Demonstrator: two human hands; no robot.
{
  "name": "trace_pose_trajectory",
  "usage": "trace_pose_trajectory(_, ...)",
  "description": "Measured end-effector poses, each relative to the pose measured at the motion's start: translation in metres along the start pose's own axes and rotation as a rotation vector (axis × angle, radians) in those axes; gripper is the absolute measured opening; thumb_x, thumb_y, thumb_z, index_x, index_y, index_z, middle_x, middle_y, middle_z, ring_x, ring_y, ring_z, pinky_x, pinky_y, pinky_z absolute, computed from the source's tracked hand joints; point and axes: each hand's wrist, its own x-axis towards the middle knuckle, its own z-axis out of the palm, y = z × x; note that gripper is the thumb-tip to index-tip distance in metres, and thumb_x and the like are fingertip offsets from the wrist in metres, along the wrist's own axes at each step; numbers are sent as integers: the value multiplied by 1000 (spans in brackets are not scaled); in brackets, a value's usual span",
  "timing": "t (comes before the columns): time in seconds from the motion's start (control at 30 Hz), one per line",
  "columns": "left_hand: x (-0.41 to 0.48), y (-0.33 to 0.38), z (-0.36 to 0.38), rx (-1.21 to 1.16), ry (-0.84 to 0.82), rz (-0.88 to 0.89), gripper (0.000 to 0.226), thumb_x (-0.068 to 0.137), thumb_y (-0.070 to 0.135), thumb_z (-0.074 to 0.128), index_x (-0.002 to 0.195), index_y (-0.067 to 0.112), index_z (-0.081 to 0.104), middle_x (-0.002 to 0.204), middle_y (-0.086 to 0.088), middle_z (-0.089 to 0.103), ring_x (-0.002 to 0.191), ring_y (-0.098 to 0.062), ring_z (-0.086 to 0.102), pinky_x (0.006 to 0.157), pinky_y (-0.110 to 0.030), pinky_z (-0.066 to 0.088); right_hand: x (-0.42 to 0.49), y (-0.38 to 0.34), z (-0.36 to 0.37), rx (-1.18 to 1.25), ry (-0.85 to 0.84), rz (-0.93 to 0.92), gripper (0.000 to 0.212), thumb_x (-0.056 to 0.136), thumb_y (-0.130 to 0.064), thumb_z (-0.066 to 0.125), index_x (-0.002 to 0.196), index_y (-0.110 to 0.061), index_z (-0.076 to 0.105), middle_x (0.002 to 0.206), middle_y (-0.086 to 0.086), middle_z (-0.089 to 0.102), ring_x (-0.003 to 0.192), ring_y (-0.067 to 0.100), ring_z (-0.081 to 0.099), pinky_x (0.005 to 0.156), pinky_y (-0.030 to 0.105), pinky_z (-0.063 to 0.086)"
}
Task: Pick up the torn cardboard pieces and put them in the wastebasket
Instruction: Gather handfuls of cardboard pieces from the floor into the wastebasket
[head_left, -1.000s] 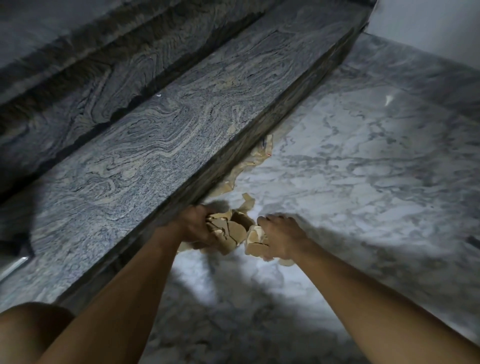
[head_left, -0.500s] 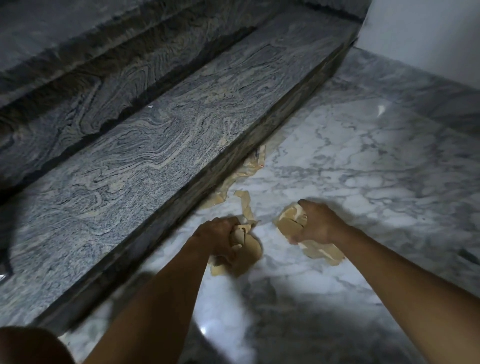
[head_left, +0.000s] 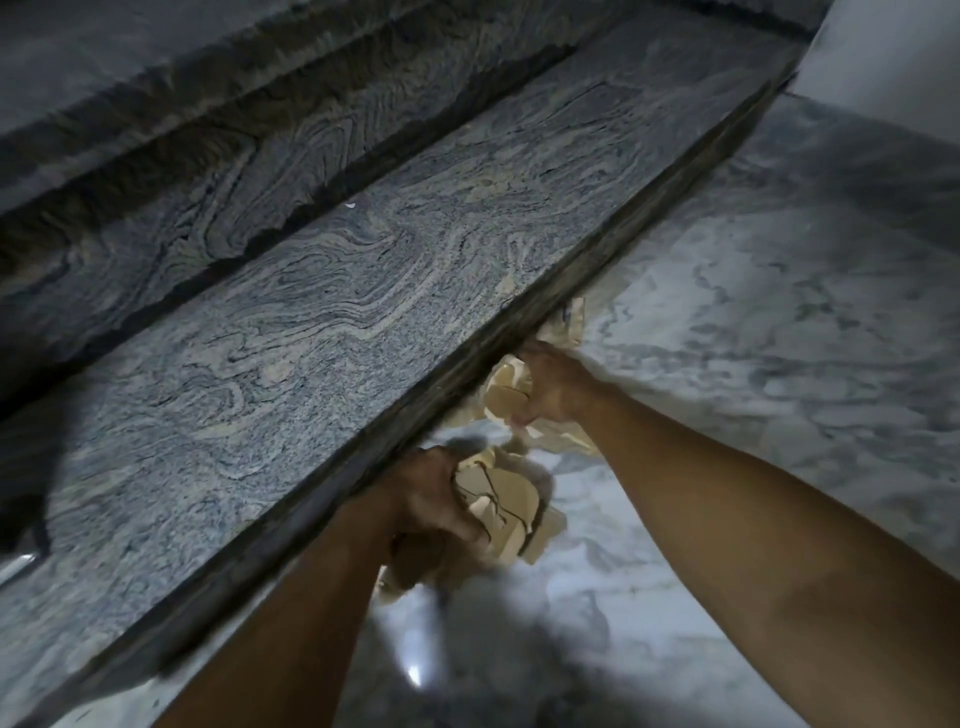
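Left hand (head_left: 431, 499), lower centre: fingers curled round a wad of torn cardboard pieces (head_left: 501, 501). Right hand (head_left: 553, 387), just above it: fingers pinch a second bunch of cardboard (head_left: 506, 397) against the stone step (head_left: 363, 291). More scraps (head_left: 569, 325) lie on the marble floor (head_left: 753, 338) beyond.

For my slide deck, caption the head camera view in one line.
Left hand and right hand each grip torn cardboard pieces beside a granite step, over a marble floor.
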Motion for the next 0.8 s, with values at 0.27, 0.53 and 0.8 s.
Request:
trace_pose_trajectory(0.27, -17, -8, -6, -36, -90, -38, 65, 42, 35, 97, 101, 19, 74, 94, 10, 77, 88, -8, 73, 90, -37, 58, -18, 2, 15, 1, 164, 19, 78, 62, -38, 91, 128, -18, 53, 126, 12, 64, 116, 31, 60, 90, 35, 51)
trace_pose_trajectory(0.53, -16, 49, 46, 176, -111, 155, 91, 48, 40, 91, 127, 37, 46, 104, 19, 64, 95, -5, 62, 84, -20, 52, -86, 65, -2, 246, 18, 155, 98, 55, -42, 95, 138, -17, 50, 132, 3, 60, 117, 21, 58, 90, 27, 47)
trace_pose_trajectory(0.8, -6, 50, 61, 331, -20, 80, 95, 43, 43, 85, 127, 48, 41, 114, 16, 62, 101, -13, 61, 84, -28, 52, -146, 126, -34, 463, -5, 215, 75, 47, -39, 98, 113, -26, 65, 107, -10, 70, 100, 12, 66, 84, 31, 55)
